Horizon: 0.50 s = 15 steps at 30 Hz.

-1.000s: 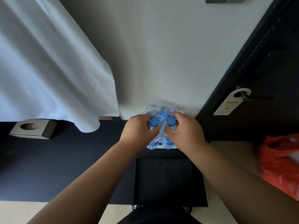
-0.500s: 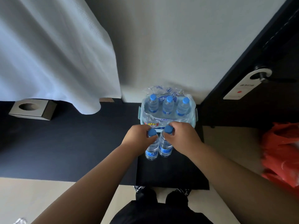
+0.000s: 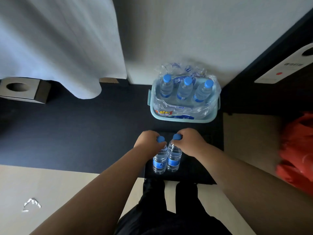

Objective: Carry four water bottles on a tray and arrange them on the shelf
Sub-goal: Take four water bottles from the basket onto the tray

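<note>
My left hand (image 3: 148, 141) grips the neck of a clear water bottle (image 3: 159, 162) with a blue cap and blue label. My right hand (image 3: 189, 141) grips a second, matching bottle (image 3: 173, 161) right beside it. Both bottles stand upright and touch each other over the black tray (image 3: 194, 172) on the dark floor strip. Whether their bases rest on the tray I cannot tell. Beyond them a pale green basket (image 3: 183, 118) holds three more blue-capped bottles (image 3: 184, 90) inside torn plastic wrap.
A white curtain (image 3: 59, 44) hangs at the left, over a brown tissue box (image 3: 23, 89). A dark door with a white hanger tag (image 3: 286, 67) is at the right. A red plastic bag (image 3: 298, 150) lies at the right edge. A paper scrap (image 3: 31, 204) lies on the light floor.
Both hands lifted two bottles out of the basket pack and brought them towards me, down over the black tray. The view has tilted, so the basket sits farther away.
</note>
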{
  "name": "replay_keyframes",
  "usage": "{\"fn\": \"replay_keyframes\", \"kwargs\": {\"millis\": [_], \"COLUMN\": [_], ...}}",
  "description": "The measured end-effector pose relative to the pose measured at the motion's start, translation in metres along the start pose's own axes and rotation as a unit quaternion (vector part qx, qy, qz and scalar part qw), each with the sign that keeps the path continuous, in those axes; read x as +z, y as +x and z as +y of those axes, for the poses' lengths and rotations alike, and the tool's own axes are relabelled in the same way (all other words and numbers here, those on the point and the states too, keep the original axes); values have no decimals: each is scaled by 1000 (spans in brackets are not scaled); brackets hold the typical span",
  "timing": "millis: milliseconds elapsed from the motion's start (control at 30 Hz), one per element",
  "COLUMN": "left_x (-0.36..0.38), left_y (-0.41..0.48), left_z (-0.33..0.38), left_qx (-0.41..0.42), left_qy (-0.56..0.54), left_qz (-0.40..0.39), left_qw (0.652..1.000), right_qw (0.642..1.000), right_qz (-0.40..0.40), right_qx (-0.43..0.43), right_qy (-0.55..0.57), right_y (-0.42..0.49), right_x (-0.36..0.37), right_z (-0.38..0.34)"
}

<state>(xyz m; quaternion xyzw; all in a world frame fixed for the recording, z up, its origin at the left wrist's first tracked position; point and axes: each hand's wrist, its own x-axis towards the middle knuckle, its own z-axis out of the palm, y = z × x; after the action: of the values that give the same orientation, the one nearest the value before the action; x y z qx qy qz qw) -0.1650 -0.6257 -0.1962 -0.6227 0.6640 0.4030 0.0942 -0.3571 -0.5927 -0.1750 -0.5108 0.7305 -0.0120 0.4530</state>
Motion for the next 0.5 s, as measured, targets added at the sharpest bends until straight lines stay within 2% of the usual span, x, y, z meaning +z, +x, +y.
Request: {"fn": "replay_keyframes", "kwargs": {"millis": [267,500], "left_x": [8,31], "left_y": [40,61], "left_z": [-14,-30], "left_qx": [-37,-87], "left_qy": [-23,7], "left_qz": [16,29], "left_qw": [999,996], "right_qw": [999,996], "right_qz": [-13,-1], "right_qx": [38,80], "right_qy": [14,37], "right_y": [48,74], "right_x": [20,47], "right_z": [10,25]}}
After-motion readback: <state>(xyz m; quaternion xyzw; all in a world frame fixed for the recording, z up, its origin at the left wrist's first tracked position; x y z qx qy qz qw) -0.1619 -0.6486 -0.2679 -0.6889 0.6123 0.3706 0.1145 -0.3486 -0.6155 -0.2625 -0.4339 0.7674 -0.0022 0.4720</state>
